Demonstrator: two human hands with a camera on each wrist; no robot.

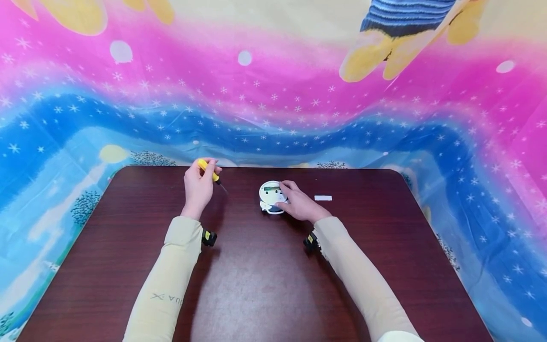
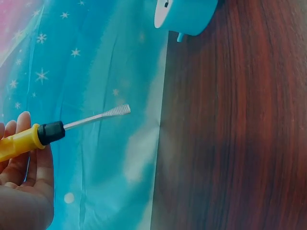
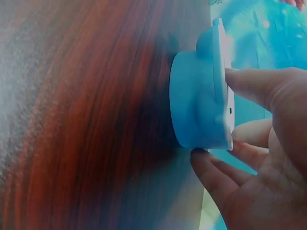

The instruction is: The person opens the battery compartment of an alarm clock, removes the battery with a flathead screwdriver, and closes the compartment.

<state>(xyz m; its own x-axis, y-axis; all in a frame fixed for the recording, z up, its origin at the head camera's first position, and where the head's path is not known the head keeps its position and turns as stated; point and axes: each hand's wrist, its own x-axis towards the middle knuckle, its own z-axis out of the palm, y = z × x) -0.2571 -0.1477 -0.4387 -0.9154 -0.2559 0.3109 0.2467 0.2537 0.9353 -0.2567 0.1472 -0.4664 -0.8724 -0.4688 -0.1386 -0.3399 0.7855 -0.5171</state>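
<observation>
My left hand (image 1: pixel 198 192) holds a flat-blade screwdriver (image 2: pixel 52 132) with a yellow and black handle. Its metal shaft points away from the fingers and touches nothing. A small round white device (image 1: pixel 268 198), like a clock lying on its face, sits on the table with a long battery slot (image 1: pixel 271 189) facing up. My right hand (image 1: pixel 299 203) grips this device at its right side. In the right wrist view, the thumb (image 3: pixel 254 85) presses on the device's upper face while other fingers reach round its side. The device's underside is hidden.
A narrow white strip (image 1: pixel 323 198) lies on the dark wooden table (image 1: pixel 256 285), right of the right hand. The table's far edge runs just behind the device. A colourful printed cloth (image 1: pixel 273 104) hangs behind and at both sides.
</observation>
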